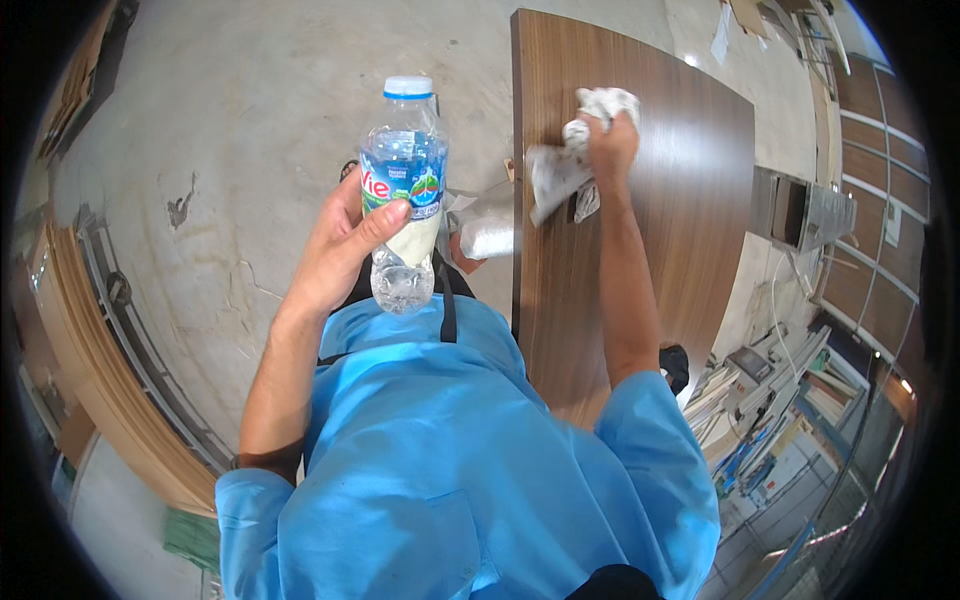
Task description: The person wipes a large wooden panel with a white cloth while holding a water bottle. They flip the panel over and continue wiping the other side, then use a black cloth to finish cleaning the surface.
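Left hand (345,245) is wrapped around one clear plastic water bottle (404,195), white cap up, blue label band round its upper half, held upright over the grey concrete floor (250,120). Right hand (610,140) is clenched on one crumpled white rag (570,160), pressing it on the dark walnut-brown panel (680,200) near its left edge. Stacked boards line the room's left side.
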Demonstrator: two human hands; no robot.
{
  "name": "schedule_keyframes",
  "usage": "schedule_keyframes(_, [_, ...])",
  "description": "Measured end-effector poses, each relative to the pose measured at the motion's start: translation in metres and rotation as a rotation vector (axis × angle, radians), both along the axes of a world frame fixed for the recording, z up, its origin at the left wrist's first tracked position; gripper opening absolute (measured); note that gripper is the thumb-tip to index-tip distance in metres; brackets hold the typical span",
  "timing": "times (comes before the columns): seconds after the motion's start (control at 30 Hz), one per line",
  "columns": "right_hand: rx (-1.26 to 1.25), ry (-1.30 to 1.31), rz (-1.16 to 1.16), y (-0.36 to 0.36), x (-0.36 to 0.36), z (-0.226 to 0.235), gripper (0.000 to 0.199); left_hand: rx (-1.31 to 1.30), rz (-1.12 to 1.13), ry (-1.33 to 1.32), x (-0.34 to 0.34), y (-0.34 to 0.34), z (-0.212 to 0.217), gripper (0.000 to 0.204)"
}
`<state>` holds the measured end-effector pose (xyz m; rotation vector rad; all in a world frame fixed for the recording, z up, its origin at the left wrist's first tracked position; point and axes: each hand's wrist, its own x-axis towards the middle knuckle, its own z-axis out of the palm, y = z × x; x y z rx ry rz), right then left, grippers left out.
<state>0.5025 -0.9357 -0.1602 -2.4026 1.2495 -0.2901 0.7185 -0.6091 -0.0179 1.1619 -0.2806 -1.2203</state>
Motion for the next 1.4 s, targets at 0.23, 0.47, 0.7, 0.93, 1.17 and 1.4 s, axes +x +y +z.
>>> schedule_keyframes(0.23, [0.094, 0.037, 0.317, 0.046, -0.001, 0.014, 0.044, 0.009, 0.087, -0.013, 0.001, 0.006, 0.0, 0.062])
schedule_keyframes(0.47, [-0.079, -0.199, 0.471, -0.004, 0.056, -0.01, 0.023, 0.012, 0.03, 0.005, 0.0, -0.002, -0.004, 0.058])
schedule_keyframes(0.7, [-0.053, -0.128, 0.544, -0.004, 0.064, 0.002, 0.028, -0.002, 0.017, -0.024, 0.006, -0.007, 0.001, 0.055])
schedule_keyframes(0.93, [-0.091, -0.026, 0.625, -0.017, 0.078, 0.001, 0.024, -0.028, 0.053, -0.01, 0.01, -0.007, 0.008, 0.054])
schedule_keyframes(1.17, [-0.18, -0.049, 0.625, -0.005, 0.077, 0.013, 0.026, -0.082, 0.034, 0.062, 0.014, -0.005, 0.012, 0.056])
schedule_keyframes(1.4, [-0.181, 0.056, 0.641, -0.008, 0.085, 0.01, 0.021, -0.07, 0.057, 0.063, 0.012, -0.003, 0.009, 0.055])
